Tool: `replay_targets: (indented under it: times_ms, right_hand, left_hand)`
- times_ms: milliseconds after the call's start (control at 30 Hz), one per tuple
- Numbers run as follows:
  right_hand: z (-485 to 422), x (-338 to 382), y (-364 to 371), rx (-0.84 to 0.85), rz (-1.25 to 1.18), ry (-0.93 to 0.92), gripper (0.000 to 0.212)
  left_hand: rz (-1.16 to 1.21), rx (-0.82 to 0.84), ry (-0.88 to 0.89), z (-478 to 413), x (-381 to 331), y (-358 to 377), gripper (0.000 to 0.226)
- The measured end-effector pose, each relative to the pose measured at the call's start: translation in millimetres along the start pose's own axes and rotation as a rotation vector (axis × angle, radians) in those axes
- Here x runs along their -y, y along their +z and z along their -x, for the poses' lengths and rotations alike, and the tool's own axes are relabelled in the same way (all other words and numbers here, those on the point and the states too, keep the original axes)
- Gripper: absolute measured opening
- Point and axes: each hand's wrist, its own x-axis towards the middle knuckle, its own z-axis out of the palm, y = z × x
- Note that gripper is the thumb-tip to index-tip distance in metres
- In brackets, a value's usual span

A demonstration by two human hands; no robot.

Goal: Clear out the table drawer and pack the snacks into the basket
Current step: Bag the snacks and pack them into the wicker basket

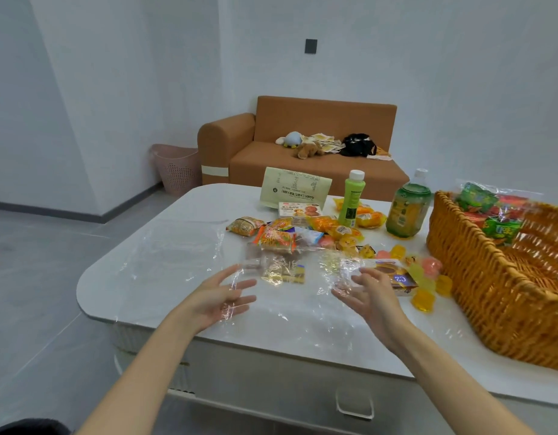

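Observation:
Both my hands reach out over the white table (pixel 139 277), palms facing each other, fingers spread. My left hand (pixel 223 298) and my right hand (pixel 364 293) hold nothing. Between and beyond them lie clear-wrapped snack packs (pixel 284 268), a brown cake packet (pixel 393 274) and several yellow and pink jelly cups (pixel 423 298). Further back sits a heap of orange snack bags (pixel 276 238). A woven basket (pixel 478 277) at the right holds green and red packets (pixel 478 197). The drawer front with its handle (pixel 354 405) shows below the table edge.
A green bottle (pixel 351 199), a clear tea bottle (pixel 408 208) and a pale green pouch (pixel 295 188) stand at the back of the table. Clear plastic film (pixel 177 249) covers the tabletop. An orange sofa (pixel 302 146) and a pink bin (pixel 177 167) stand behind.

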Motion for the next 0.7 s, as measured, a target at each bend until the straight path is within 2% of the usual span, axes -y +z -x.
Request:
replay_targets:
  times_ms: [67, 100, 233, 367, 433, 567, 700]
  right_hand:
    - [-2, 8, -5, 0.034, -0.299, 0.181, 0.025]
    - [-1, 12, -7, 0.079, -0.361, 0.24, 0.029]
    - [11, 30, -1, 0.353, -0.19, 0.276, 0.034]
    - [20, 34, 5, 0.621, 0.039, 0.318, 0.04]
    - [21, 28, 7, 0.649, 0.14, 0.29, 0.04]
    - [15, 18, 3, 0.553, 0.208, 0.192, 0.051]
    - [13, 22, 0, 0.548, 0.267, 0.116, 0.054]
  left_hand:
    - [-0.028, 0.032, 0.079, 0, -2, 9, 0.061]
    - [-0.025, 0.036, 0.111, 2, -4, 14, 0.059]
    - [-0.04, 0.09, 0.183, 10, -19, 28, 0.034]
    - [-0.134, 0.087, 0.217, 14, -24, 43, 0.033]
    - [-0.171, 0.1, 0.228, 12, -22, 48, 0.034]
    - [-0.182, 0.137, 0.232, 8, -20, 55, 0.034]
    - [-0.077, 0.081, 0.204, 2, -20, 59, 0.038]
